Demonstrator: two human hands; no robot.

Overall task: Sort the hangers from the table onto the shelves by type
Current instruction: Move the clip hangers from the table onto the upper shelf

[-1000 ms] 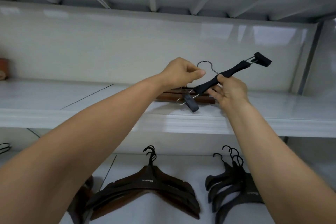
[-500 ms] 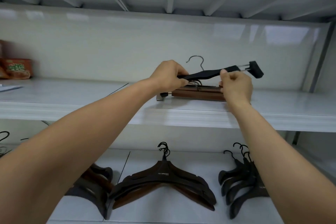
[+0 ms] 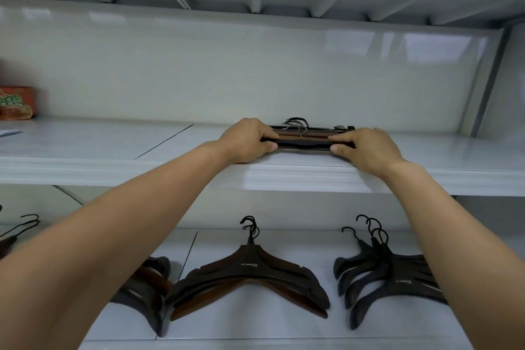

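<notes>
Hangers are found sorted in groups on two white shelves, and one is held at the upper level. At the far left of the upper shelf (image 3: 85, 170) a red packet (image 3: 17, 104) is set against the back wall, with a sheet of paper (image 3: 8, 133) lying just in front of it. Further right, the left hand (image 3: 250, 140) is reached up over the shelf edge, its fingers curled over the left end of a black hanger (image 3: 302, 145) with the thumb pressed against the front. This hanger is held level along the front of a pile of flat hangers (image 3: 309, 131), brown and black, whose wire hooks are bunched at the back. Its right end is pinched by the right hand (image 3: 366, 148), fingers on top and thumb beneath. Whether the held hanger is already resting on the shelf cannot be told.

On the lower shelf (image 3: 255, 327), a thin hook (image 3: 25, 224) is seen at the far left edge. A dark group (image 3: 150, 281) is partly covered by the left forearm. A stack of brown hangers (image 3: 250, 275) is laid in the middle, and a stack of black hangers (image 3: 377, 273) is fanned out beside it, partly crossed by the right forearm.
</notes>
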